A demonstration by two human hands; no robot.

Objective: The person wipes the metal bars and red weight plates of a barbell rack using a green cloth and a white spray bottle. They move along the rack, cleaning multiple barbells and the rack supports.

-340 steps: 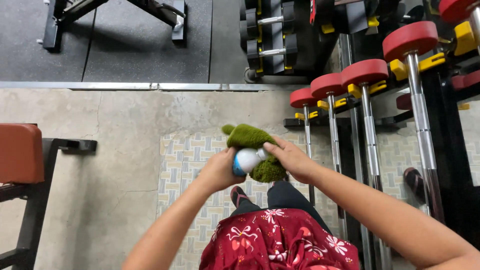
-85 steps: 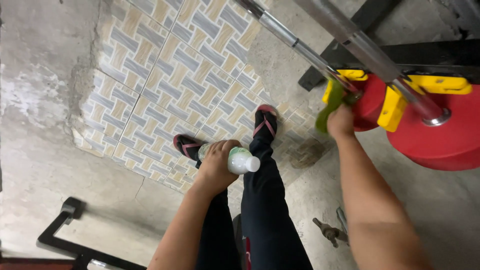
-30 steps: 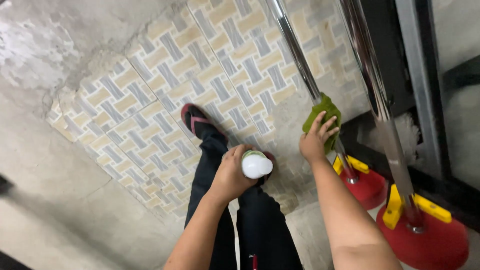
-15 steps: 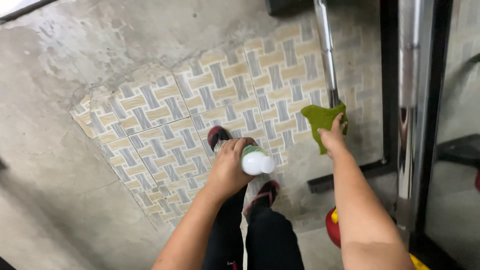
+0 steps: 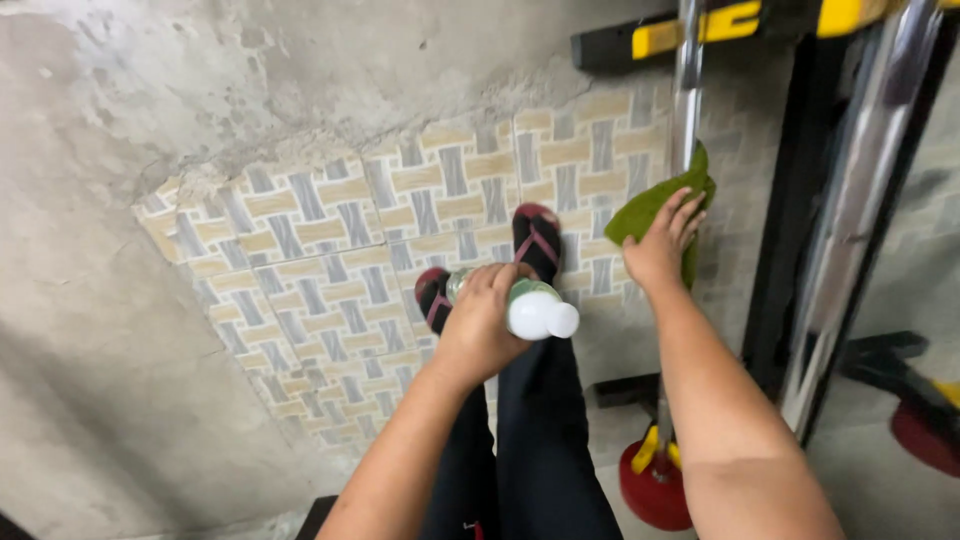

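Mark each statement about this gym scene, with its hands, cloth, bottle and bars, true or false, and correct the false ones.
1. The right hand presses a green cloth against an upright chrome bar. True.
2. The left hand holds a red metal can. False: it grips a clear plastic bottle with a white cap.
3. The patterned woven-look tiles cover the whole floor. False: bare grey concrete surrounds the tiled patch.
4. A red weight plate sits at the bar's lower end. True.
5. The person is barefoot. False: dark sandals with red straps are on the feet.
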